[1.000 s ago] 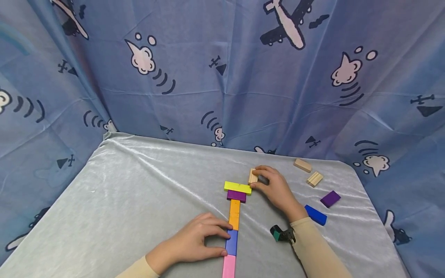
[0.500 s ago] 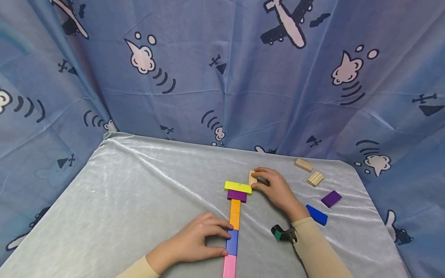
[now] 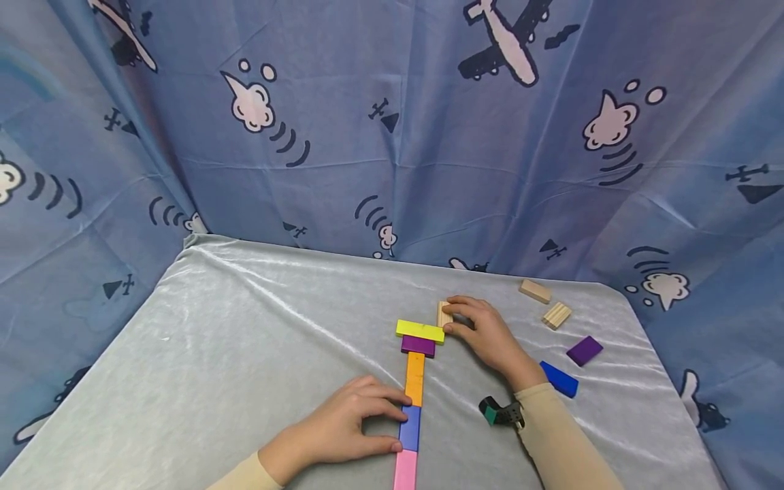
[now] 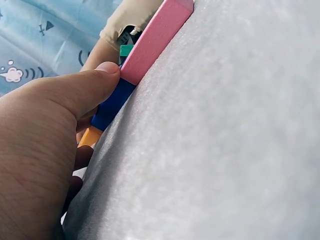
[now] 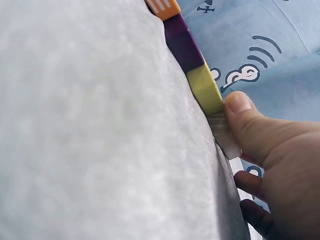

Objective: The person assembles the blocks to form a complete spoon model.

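In the head view, a column of blocks runs away from the person: a pink block point(image 3: 405, 469), a blue block point(image 3: 410, 429) and an orange block point(image 3: 414, 378). A purple block point(image 3: 418, 346) and a yellow block point(image 3: 420, 331) lie crosswise at its far end. My left hand point(image 3: 343, 425) rests its fingertips along the left side of the blue block, thumb at the pink joint. My right hand point(image 3: 486, 333) holds a plain wooden block point(image 3: 443, 315) between thumb and fingers, at the yellow block's right end. In the right wrist view, the thumb point(image 5: 239, 103) partly covers that wooden block.
To the right lie two loose wooden blocks point(image 3: 535, 291), another purple block point(image 3: 584, 350) and a dark blue block point(image 3: 559, 379). A black and green wrist device point(image 3: 499, 412) hangs beside the right sleeve. Patterned curtain point(image 3: 343, 136) stands behind the grey cloth point(image 3: 245, 327).
The wooden block in my right hand has shifted slightly toward the person, up against the yellow block. My left hand stays in place on the column.
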`<state>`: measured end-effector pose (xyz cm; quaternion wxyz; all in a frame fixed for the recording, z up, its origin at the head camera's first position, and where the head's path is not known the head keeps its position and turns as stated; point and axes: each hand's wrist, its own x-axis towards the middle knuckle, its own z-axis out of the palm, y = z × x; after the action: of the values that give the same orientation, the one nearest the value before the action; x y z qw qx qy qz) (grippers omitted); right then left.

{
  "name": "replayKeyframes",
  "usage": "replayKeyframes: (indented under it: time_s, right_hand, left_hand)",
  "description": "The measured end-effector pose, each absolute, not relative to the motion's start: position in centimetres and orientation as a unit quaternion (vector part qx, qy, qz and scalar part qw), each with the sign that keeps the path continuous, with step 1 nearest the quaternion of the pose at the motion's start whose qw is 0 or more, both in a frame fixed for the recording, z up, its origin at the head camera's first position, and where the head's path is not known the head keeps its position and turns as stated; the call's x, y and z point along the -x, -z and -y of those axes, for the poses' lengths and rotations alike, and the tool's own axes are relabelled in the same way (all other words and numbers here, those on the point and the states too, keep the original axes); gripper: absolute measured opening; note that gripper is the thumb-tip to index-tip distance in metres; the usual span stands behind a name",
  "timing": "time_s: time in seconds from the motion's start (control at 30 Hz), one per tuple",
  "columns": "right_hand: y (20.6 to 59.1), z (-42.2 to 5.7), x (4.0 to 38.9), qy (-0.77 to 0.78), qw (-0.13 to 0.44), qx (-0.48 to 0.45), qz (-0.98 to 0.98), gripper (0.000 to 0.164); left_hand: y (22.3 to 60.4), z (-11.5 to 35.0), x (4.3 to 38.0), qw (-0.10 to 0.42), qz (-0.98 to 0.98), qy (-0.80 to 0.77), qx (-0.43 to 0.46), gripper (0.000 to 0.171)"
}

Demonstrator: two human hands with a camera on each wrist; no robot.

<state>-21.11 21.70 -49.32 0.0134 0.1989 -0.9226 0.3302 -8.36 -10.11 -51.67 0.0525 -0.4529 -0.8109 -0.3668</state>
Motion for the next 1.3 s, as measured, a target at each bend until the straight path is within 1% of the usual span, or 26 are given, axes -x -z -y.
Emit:
replayKeyframes:
  time_s: [0.13,0.27,0.4,0.5,0.6,0.9,1.13,1.3]
  right_hand:
    - [49.2,-21.7,21.1,-0.332,0.019,-0.207,0.920,0.040]
    - [49.0,-21.8,21.0,-0.336,0.027,-0.219,0.916,0.033]
    - [48.8,-22.2,21.1,-0.344,0.035,-0.228,0.910,0.030]
    - [48.3,-22.8,21.2,-0.352,0.042,-0.226,0.907,0.032]
    - [47.6,-23.8,21.2,-0.360,0.049,-0.213,0.907,0.035]
    - [45.5,-28.3,20.9,-0.355,0.081,-0.139,0.921,0.046]
    - [45.3,-31.8,20.7,-0.349,0.101,-0.085,0.928,0.049]
    - [45.4,-33.6,20.7,-0.327,0.100,-0.057,0.938,0.052]
  left_hand:
    - [51.6,10.1,8.3,0.050,0.811,0.368,0.452,0.032]
    - [51.6,10.0,8.3,0.037,0.811,0.375,0.446,0.032]
    - [51.6,10.0,8.3,0.043,0.811,0.373,0.449,0.032]
    - [51.6,10.0,8.3,0.055,0.809,0.368,0.455,0.032]
    - [51.6,10.0,8.3,0.055,0.808,0.370,0.455,0.032]
    - [51.6,10.0,8.3,0.050,0.810,0.370,0.451,0.032]
    - [51.4,9.9,8.2,0.021,0.815,0.381,0.436,0.034]
    - [51.4,9.9,8.2,0.028,0.813,0.381,0.439,0.033]
